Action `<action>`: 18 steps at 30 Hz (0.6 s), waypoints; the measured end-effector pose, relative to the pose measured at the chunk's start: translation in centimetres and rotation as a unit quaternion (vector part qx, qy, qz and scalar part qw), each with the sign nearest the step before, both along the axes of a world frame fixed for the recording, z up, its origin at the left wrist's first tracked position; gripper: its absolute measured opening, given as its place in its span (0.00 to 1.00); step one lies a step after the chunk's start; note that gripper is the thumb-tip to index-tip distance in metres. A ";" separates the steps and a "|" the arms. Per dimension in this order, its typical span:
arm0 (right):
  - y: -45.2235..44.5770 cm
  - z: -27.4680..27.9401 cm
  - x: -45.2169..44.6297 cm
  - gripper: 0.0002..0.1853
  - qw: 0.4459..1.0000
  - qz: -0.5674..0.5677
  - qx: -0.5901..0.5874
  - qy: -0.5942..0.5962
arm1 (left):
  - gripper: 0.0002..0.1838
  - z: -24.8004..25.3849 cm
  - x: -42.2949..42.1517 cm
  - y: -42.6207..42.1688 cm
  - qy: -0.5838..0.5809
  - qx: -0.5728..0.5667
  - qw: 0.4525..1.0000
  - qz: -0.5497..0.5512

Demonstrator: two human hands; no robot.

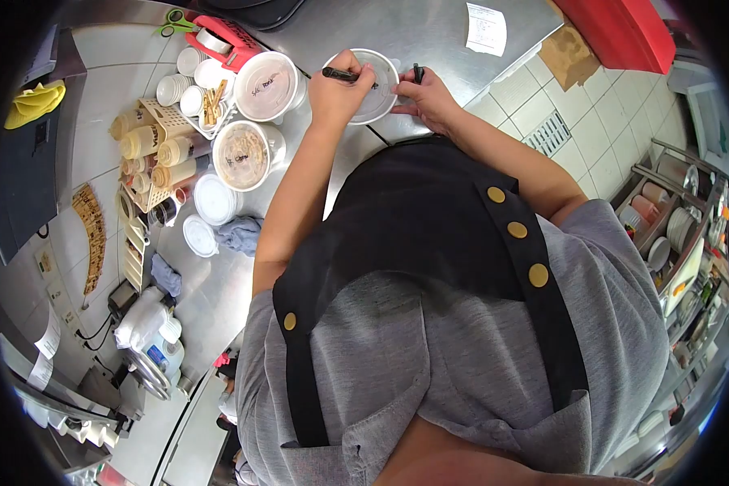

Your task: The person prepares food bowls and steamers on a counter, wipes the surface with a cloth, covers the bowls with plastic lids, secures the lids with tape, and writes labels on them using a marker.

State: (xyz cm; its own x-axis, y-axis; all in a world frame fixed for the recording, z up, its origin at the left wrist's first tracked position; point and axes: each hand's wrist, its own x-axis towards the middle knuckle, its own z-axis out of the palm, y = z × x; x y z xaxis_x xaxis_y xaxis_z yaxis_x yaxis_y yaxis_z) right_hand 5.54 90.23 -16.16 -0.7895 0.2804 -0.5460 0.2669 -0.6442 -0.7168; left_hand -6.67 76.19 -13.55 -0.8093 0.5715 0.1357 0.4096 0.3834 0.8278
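My left hand (344,93) is closed round a black marker (339,74), over the translucent lid of a round tub (373,107). A small dark mark shows on that lid near my fingers. At the tub's right rim, my right hand (431,101) pinches a black marker cap (418,74), its other fingers against the tub's side. Left of my left hand stand two more lidded tubs with handwriting on them: one with pale pinkish contents (266,85), and below it one with brownish chunky contents (243,155).
Loose white lids (216,199) and a blue cloth (240,236) lie on the steel counter (429,32). Squeeze bottles fill a beige basket (166,121) at the left. A paper slip (486,29) lies at the back. A shelving rack (680,219) stands at the right.
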 end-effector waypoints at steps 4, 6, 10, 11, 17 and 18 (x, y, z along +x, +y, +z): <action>0.2 -0.2 -0.1 0.18 1.000 0.016 -0.008 0.008 | 0.17 0.6 0.1 -0.1 0.014 -0.002 1.000 -0.006; 0.2 -0.3 -0.1 0.18 1.000 0.016 -0.003 0.007 | 0.17 0.9 0.3 -0.2 0.020 -0.024 0.999 -0.007; 0.0 -0.3 -0.2 0.17 1.000 0.002 0.003 -0.001 | 0.17 1.1 0.3 0.0 0.014 -0.002 1.000 -0.005; 0.0 -0.2 -0.1 0.17 1.000 0.002 0.003 -0.001 | 0.17 1.2 0.4 -0.1 0.015 -0.025 1.000 -0.008; 1.2 0.4 0.4 0.13 0.999 -0.026 0.035 -0.032 | 0.14 2.8 -0.8 0.9 -0.102 0.156 0.983 -0.008; 1.0 1.5 0.8 0.12 0.977 -0.013 0.215 0.005 | 0.13 4.1 -1.0 1.3 -0.126 0.256 0.959 0.002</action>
State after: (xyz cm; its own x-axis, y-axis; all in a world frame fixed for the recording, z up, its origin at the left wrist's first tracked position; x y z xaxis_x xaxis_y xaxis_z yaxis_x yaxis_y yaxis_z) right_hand 6.30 91.25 -14.65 -0.7837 0.5023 -0.3653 0.2452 -0.2901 -0.9250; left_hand -7.68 77.46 -9.45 -0.8551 0.4793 0.1977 0.1719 -0.0978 0.9803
